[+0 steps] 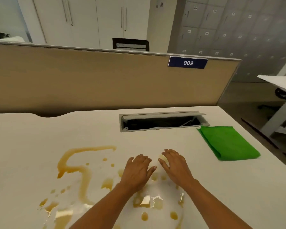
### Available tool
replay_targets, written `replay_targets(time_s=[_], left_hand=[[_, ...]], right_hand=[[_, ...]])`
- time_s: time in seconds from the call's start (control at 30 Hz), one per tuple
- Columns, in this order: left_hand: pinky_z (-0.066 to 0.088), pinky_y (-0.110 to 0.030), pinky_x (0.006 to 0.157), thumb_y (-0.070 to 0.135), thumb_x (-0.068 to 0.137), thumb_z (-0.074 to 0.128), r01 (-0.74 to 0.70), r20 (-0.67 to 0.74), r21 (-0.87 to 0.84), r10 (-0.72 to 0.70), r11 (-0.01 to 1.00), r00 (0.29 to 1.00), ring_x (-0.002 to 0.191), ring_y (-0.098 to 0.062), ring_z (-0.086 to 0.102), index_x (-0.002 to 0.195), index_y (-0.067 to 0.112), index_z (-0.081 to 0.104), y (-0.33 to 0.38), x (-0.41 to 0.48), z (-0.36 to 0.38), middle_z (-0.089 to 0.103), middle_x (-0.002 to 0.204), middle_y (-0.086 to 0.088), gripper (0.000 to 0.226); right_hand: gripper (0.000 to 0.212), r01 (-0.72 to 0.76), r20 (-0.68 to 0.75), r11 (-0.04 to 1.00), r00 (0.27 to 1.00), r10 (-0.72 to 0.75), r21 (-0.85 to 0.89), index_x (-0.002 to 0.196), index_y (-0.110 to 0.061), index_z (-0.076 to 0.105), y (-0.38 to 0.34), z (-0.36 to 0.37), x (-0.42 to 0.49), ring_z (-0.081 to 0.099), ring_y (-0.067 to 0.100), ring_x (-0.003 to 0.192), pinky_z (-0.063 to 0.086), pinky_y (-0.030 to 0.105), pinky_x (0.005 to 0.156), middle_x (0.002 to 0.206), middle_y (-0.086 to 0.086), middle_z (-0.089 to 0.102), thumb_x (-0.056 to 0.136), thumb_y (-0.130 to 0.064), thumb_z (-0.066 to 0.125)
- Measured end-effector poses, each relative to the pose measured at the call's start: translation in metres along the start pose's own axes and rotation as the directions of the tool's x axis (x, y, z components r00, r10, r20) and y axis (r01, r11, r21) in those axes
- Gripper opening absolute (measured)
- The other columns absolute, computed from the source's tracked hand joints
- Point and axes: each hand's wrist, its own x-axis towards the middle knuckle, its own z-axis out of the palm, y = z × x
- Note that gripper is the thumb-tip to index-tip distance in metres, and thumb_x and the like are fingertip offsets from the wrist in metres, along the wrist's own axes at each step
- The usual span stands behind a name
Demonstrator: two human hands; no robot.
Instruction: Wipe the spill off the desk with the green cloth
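A brownish-yellow spill spreads in streaks, drops and puddles over the near left and middle of the white desk. The green cloth lies folded flat near the desk's right edge, untouched. My left hand and my right hand hover side by side, palms down and fingers spread, over the desk's middle above some of the drops. Both hands hold nothing. The cloth lies to the right of my right hand, well apart from it.
An open cable tray with a raised lid is cut into the desk behind my hands. A beige divider panel with a blue "009" label closes the far side. Another desk stands at the right.
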Motion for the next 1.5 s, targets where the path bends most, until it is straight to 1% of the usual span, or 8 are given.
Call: replay_targets(time_s=[0.43,0.53,0.83,0.97,1.03,1.2,1.33,1.5], left_hand=[[0.002,-0.047,0.117,0.048,0.094,0.022,-0.226,0.276,-0.019,0.222,0.974,0.935,0.143,-0.018,0.014,0.140,0.013,0.029,0.137,0.104,0.069,0.025,0.153,-0.005,0.058],[-0.001,-0.046,0.118,0.047,0.094,0.022,-0.237,0.293,-0.002,0.227,0.972,0.929,0.144,-0.018,0.012,0.141,0.012,0.028,0.145,0.117,0.077,0.024,0.154,-0.006,0.059],[-0.003,-0.044,0.117,0.047,0.095,0.022,-0.245,0.253,-0.023,0.243,0.969,0.937,0.142,-0.018,0.020,0.139,0.011,0.032,0.148,0.120,0.087,0.029,0.152,-0.008,0.058],[-0.008,-0.044,0.117,0.048,0.094,0.022,-0.239,0.238,-0.024,0.238,0.971,0.942,0.144,-0.015,0.011,0.142,0.014,0.026,0.143,0.117,0.089,0.023,0.154,-0.005,0.059],[-0.011,-0.043,0.116,0.048,0.094,0.023,-0.219,0.221,-0.022,0.218,0.976,0.951,0.145,-0.014,0.008,0.142,0.015,0.026,0.138,0.114,0.086,0.023,0.155,-0.004,0.059],[-0.010,-0.043,0.117,0.047,0.094,0.022,-0.062,0.137,0.005,0.060,0.998,0.989,0.144,-0.011,0.009,0.141,0.018,0.028,0.099,0.114,0.060,0.024,0.154,0.000,0.056],[-0.005,-0.041,0.117,0.040,0.096,0.022,0.122,0.044,0.036,-0.123,0.992,0.991,0.143,-0.010,0.015,0.139,0.020,0.032,0.044,0.104,0.036,0.030,0.152,0.002,0.048],[-0.004,-0.042,0.117,0.029,0.097,0.022,0.275,0.040,0.092,-0.280,0.957,0.959,0.143,-0.013,0.017,0.139,0.016,0.031,-0.004,0.088,0.025,0.031,0.151,-0.002,0.045]], right_hand=[[0.055,-0.326,-0.095,0.925,0.945,0.313,-0.197,0.140,-0.013,0.029,0.183,-0.047,0.024,0.023,0.021,0.141,0.026,0.040,0.114,0.153,0.007,0.027,0.093,-0.036,0.045],[0.055,-0.442,-0.154,0.866,0.897,0.415,-0.235,0.136,-0.011,0.032,0.199,-0.049,0.028,0.034,0.025,0.133,0.037,0.041,0.102,0.144,0.010,0.037,0.090,-0.037,0.049],[0.023,-0.529,-0.188,0.826,0.846,0.498,-0.195,0.109,-0.004,0.053,0.216,-0.048,0.044,0.053,0.026,0.104,0.043,0.031,0.083,0.115,0.016,0.056,0.090,-0.002,0.041],[0.026,-0.519,-0.123,0.853,0.852,0.510,-0.053,0.064,-0.010,0.047,0.215,-0.054,0.053,0.059,0.030,0.091,0.039,0.031,0.067,0.103,0.022,0.061,0.086,0.004,0.047],[0.024,-0.528,-0.070,0.843,0.842,0.535,0.099,0.061,-0.005,0.046,0.206,-0.058,0.057,0.056,0.029,0.081,0.037,0.029,0.064,0.099,0.024,0.063,0.083,-0.002,0.055],[0.032,-0.491,0.050,0.785,0.857,0.513,0.377,0.106,0.005,0.062,0.156,-0.060,0.060,0.058,0.030,0.086,0.043,0.028,0.067,0.099,0.019,0.064,0.080,-0.013,0.067],[0.009,-0.386,0.121,0.774,0.918,0.379,0.502,0.081,-0.008,0.065,0.102,-0.060,0.054,0.051,0.016,0.058,0.034,0.021,0.043,0.062,-0.001,0.054,0.078,-0.016,0.067],[0.016,-0.347,0.215,0.779,0.938,0.273,0.523,0.066,-0.012,0.057,0.046,-0.045,0.041,0.045,0.010,0.050,0.034,0.019,0.040,0.058,-0.002,0.051,0.077,-0.018,0.067]])
